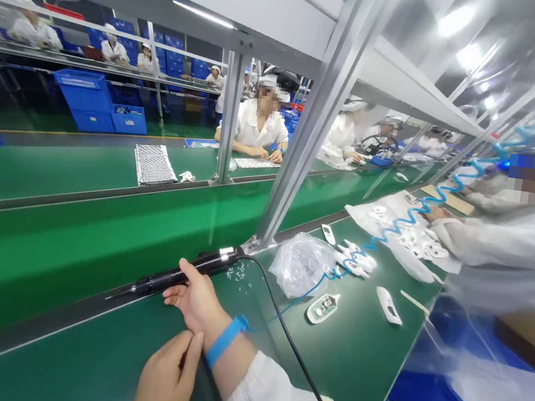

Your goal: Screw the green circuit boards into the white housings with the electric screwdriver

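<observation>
My right hand (196, 300), with a blue wrist strap (226, 342) around its wrist, is palm-up with fingers apart. Its thumb and fingertips overlap the black electric screwdriver (161, 280) in view; whether they touch it I cannot tell. The screwdriver lies along the table's far edge, bit pointing left, its black cable trailing right. Just below the right wrist, my left hand (168, 376) has thumb and fingers drawn together in a pinch; anything between them is hidden. To the right, an open white device shell (322, 308) shows a green circuit board.
Small screws (239, 273) lie near a clear plastic bag (302, 265). White shells (356, 259) are piled beyond it, with a single shell (388, 305) nearer the right edge. A coiled blue cord (409, 214) crosses above. A metal post (309, 113) rises behind. A co-worker's sleeve (515, 242) is at right.
</observation>
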### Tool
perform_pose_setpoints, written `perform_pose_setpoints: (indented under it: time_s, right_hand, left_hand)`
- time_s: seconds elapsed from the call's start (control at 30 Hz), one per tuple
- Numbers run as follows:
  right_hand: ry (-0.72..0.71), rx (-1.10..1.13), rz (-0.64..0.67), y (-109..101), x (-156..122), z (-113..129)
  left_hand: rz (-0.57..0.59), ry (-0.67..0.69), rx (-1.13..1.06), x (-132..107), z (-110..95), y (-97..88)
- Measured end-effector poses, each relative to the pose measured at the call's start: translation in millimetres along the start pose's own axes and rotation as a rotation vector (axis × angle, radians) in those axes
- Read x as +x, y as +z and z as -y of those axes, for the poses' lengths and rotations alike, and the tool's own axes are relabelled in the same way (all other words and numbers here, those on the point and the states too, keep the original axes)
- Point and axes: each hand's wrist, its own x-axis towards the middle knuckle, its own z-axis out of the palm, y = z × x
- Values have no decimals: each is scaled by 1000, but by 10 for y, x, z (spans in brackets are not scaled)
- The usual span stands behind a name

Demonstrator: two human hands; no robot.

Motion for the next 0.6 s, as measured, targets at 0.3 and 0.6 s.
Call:
perform_pose_setpoints:
  time_s: [0.3, 0.6]
  right_hand:
    - [36, -5, 2, 0, 20, 14]
    - [78, 8, 78, 20, -41, 33]
  left_hand:
    - [-101, -3, -51, 20, 19, -67]
    - [-279, -179, -86, 12, -24, -51]
